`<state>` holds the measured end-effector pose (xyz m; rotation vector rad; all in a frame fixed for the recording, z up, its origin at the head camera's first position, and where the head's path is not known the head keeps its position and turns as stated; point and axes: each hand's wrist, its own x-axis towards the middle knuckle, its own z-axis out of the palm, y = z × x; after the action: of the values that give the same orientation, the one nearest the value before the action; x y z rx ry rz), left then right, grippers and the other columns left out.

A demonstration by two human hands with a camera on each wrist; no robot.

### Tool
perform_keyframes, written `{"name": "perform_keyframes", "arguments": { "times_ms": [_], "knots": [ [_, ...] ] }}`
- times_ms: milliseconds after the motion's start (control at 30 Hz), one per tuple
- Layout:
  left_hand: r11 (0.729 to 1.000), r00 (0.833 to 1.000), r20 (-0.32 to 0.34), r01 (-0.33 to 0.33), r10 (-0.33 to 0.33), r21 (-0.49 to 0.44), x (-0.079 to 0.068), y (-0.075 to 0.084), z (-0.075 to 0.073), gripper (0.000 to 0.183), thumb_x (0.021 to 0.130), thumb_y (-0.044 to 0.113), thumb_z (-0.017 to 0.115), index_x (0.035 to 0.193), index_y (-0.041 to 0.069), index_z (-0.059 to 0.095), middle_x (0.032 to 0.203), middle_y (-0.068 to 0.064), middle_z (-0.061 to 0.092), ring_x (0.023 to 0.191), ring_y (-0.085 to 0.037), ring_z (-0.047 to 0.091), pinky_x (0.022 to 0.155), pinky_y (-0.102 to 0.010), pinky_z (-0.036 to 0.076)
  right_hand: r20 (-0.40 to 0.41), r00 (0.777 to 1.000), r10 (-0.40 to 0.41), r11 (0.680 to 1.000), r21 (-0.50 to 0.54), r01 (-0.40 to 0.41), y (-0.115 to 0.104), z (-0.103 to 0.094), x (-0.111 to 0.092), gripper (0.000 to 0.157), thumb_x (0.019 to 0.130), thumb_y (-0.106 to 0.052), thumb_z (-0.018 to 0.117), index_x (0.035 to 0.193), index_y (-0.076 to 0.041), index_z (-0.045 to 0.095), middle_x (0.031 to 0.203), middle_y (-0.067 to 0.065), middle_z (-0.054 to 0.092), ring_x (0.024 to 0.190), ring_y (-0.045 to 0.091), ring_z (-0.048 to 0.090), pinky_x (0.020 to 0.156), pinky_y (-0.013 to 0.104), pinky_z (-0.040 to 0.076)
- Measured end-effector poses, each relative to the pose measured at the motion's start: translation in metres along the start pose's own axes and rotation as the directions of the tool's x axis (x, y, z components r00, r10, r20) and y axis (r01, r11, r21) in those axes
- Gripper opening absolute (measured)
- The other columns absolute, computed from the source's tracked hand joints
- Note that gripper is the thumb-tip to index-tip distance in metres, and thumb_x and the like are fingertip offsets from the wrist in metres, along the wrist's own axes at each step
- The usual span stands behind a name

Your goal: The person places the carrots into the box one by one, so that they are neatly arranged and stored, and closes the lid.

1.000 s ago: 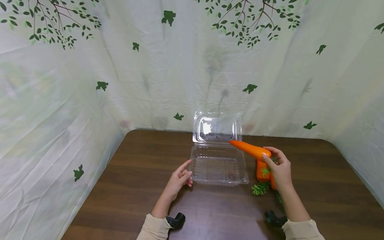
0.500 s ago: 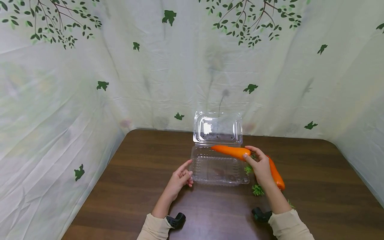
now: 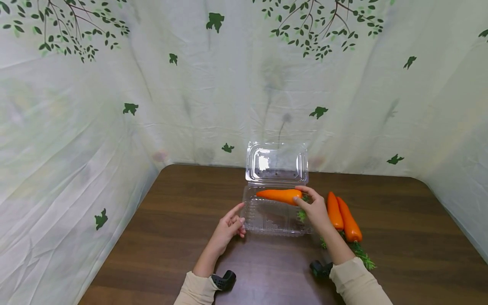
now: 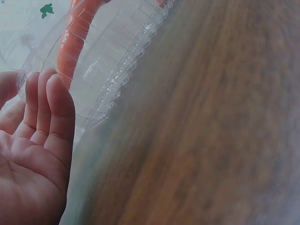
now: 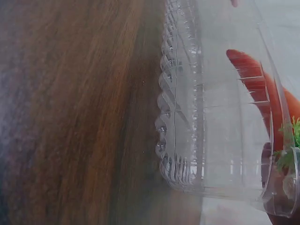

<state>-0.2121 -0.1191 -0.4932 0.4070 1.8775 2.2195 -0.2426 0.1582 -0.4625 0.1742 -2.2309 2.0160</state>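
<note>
A clear plastic clamshell box (image 3: 274,232) lies opened out, its lid (image 3: 276,163) tipped back. Over the box's base, along the hinge side, is an orange carrot (image 3: 278,195) with green leaves, its thin end pointing left. My right hand (image 3: 316,212) pinches it by the thick end, between thumb and fingers. In the right wrist view the carrot (image 5: 255,79) shows through the box's clear wall (image 5: 180,117); whether it touches the bottom I cannot tell. At the box's left edge, my left hand (image 3: 225,231) touches the rim with its index finger extended.
Two more carrots, one (image 3: 334,212) beside the other (image 3: 348,220), lie on the brown table (image 3: 183,203) right of the box, partly behind the right forearm. Their leaves (image 3: 364,256) point toward the front. A leaf-patterned curtain (image 3: 190,106) hangs behind the table.
My right hand has carried the carrot left and down, from above the other carrots to over the box's base. The left hand stays at the box's left edge.
</note>
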Motion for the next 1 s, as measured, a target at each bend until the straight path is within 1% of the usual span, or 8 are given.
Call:
{"name": "perform_keyframes", "arguments": {
  "times_ms": [200,300,467,533,733,900,1000],
  "knots": [
    [1.0,1.0,-0.001,-0.002,0.002,-0.015,0.0,-0.001,-0.001,0.051,0.091,-0.001,0.049,0.138,0.001,0.03,0.07,-0.008,0.046,0.059,-0.014,0.054,0.056,-0.025,0.051,0.021,0.999,0.03,0.999,-0.041,-0.029,0.0,0.005,0.006,0.037,0.084,-0.014,0.064,0.118,0.0,0.055,0.116,0.017,0.051,0.089,0.021,0.05,0.068,0.021,0.049],
    [1.0,1.0,-0.002,0.001,-0.001,-0.015,-0.001,0.0,0.0,0.051,0.091,-0.001,0.049,0.138,0.001,0.03,0.07,-0.008,0.046,0.06,-0.014,0.053,0.057,-0.026,0.051,0.027,0.998,0.05,0.997,-0.052,-0.049,-0.001,0.008,0.008,0.037,0.085,-0.013,0.063,0.118,0.0,0.055,0.117,0.017,0.05,0.09,0.023,0.049,0.07,0.024,0.049],
    [1.0,1.0,-0.001,0.009,-0.009,-0.008,-0.001,0.0,0.0,0.051,0.091,0.0,0.049,0.138,0.001,0.03,0.07,-0.008,0.046,0.06,-0.014,0.053,0.057,-0.026,0.051,0.044,0.994,0.096,0.995,-0.038,-0.094,0.0,0.011,0.011,0.038,0.085,-0.013,0.062,0.12,0.0,0.054,0.118,0.017,0.049,0.089,0.022,0.05,0.078,0.038,0.049],
    [1.0,1.0,0.0,0.009,-0.009,-0.007,-0.001,0.0,0.0,0.051,0.091,0.0,0.049,0.138,0.001,0.029,0.07,-0.009,0.046,0.06,-0.014,0.053,0.057,-0.026,0.051,0.053,0.993,0.106,0.994,-0.028,-0.105,0.001,0.011,0.012,0.038,0.085,-0.013,0.062,0.12,0.0,0.053,0.119,0.017,0.048,0.088,0.021,0.051,0.08,0.042,0.047],
    [1.0,1.0,0.01,-0.001,0.001,-0.013,-0.001,-0.001,0.0,0.051,0.091,0.0,0.049,0.138,0.001,0.029,0.07,-0.008,0.046,0.06,-0.014,0.053,0.057,-0.025,0.051,0.082,0.989,0.12,0.992,-0.036,-0.118,0.003,0.013,0.015,0.039,0.086,-0.015,0.062,0.121,-0.001,0.053,0.123,0.018,0.045,0.09,0.024,0.05,0.081,0.042,0.047],
    [1.0,1.0,0.014,-0.003,0.003,-0.013,0.0,-0.001,-0.001,0.051,0.091,0.0,0.048,0.138,0.001,0.028,0.07,-0.007,0.046,0.06,-0.014,0.053,0.057,-0.025,0.051,0.102,0.987,0.126,0.992,-0.041,-0.122,0.003,0.014,0.017,0.039,0.086,-0.014,0.062,0.121,-0.001,0.053,0.124,0.017,0.043,0.093,0.027,0.048,0.083,0.046,0.045],
    [1.0,1.0,0.01,-0.001,0.001,-0.015,0.0,-0.001,-0.001,0.051,0.091,0.0,0.048,0.138,0.001,0.029,0.07,-0.007,0.046,0.06,-0.014,0.054,0.057,-0.025,0.051,0.107,0.987,0.123,0.992,-0.049,-0.118,0.003,0.015,0.017,0.038,0.086,-0.013,0.061,0.121,0.0,0.053,0.126,0.017,0.042,0.097,0.028,0.047,0.081,0.042,0.046]
  ]
}}
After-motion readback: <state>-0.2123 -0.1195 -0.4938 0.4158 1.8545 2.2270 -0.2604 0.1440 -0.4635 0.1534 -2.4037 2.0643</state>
